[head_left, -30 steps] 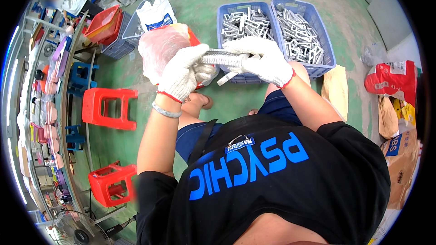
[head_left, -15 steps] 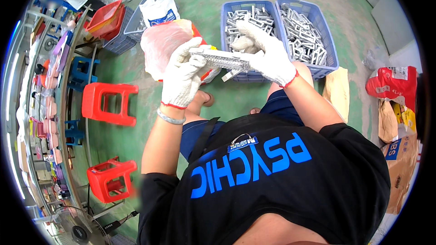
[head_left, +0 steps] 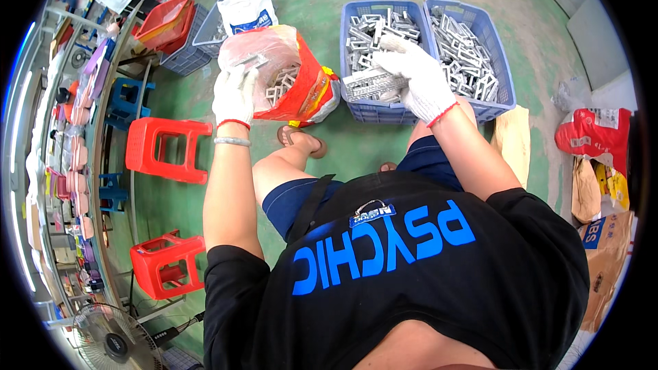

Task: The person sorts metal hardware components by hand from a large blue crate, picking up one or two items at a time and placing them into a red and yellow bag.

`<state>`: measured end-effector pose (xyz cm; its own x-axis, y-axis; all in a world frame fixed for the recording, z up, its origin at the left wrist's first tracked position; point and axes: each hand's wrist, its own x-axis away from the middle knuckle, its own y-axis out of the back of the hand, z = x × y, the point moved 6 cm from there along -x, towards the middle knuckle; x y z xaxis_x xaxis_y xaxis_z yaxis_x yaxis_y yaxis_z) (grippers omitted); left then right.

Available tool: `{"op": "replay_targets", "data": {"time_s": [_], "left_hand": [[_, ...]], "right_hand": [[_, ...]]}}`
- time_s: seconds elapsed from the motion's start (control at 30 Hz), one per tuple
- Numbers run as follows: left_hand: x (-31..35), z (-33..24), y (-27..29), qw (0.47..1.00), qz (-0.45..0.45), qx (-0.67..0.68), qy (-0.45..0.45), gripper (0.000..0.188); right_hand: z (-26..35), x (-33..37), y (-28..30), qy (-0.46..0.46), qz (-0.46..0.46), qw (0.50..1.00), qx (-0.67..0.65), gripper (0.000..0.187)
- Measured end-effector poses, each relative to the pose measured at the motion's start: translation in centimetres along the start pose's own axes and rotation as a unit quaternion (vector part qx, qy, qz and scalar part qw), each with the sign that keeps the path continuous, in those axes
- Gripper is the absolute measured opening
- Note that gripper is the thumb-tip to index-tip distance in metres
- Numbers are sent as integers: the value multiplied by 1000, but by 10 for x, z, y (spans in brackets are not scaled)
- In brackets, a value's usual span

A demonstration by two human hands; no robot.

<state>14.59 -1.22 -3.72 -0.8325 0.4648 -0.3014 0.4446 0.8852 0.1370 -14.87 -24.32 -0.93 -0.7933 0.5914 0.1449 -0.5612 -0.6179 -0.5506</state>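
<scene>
My left hand point(head_left: 234, 94), in a white knitted glove, is over the open mouth of a red-and-yellow bag point(head_left: 301, 92) with a pale lining. A small silver metal piece point(head_left: 256, 62) is at its fingertips, the grip partly hidden. Similar rectangular metal frames point(head_left: 282, 84) lie inside the bag. To the right, my gloved right hand point(head_left: 419, 77) is closed on a row of silver metal frames point(head_left: 373, 85) lined up side by side. It is above the near edge of a blue plastic crate point(head_left: 380, 111) filled with loose frames.
A second blue crate point(head_left: 506, 62) of frames stands beside the first. Two red stools point(head_left: 147, 145) are at my left, before a cluttered shelf point(head_left: 79, 185). A white bag point(head_left: 248, 8) sits in a crate behind the red-and-yellow bag. A fan point(head_left: 115, 344) stands lower left.
My left hand has left the row of frames and moved left to the bag, whose opening now shows frames inside. My right hand keeps the row and has turned it over the crate's edge.
</scene>
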Motion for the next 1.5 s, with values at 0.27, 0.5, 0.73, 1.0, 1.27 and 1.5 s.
{"op": "replay_targets", "data": {"time_s": [0.27,0.5,0.73,1.0,1.27,1.5], "left_hand": [[75,-87,-118,869,242,183,392,68],[107,-90,-151,831,285,297,374,46],[110,-98,-146,847,281,352,283,36],[116,-123,-147,915,267,263,151,82],[118,-124,-144,922,221,294,120,97],[113,-122,-137,929,198,293,112,98]], "right_hand": [[-6,-6,-12,-30,74,992,-99,15],[0,-1,-15,-14,59,990,-125,30],[3,-3,-23,-17,70,981,-180,45],[-1,-15,-14,2,48,980,-192,37],[11,-4,-26,33,20,987,-156,35],[4,-18,-26,19,24,987,-159,37]]}}
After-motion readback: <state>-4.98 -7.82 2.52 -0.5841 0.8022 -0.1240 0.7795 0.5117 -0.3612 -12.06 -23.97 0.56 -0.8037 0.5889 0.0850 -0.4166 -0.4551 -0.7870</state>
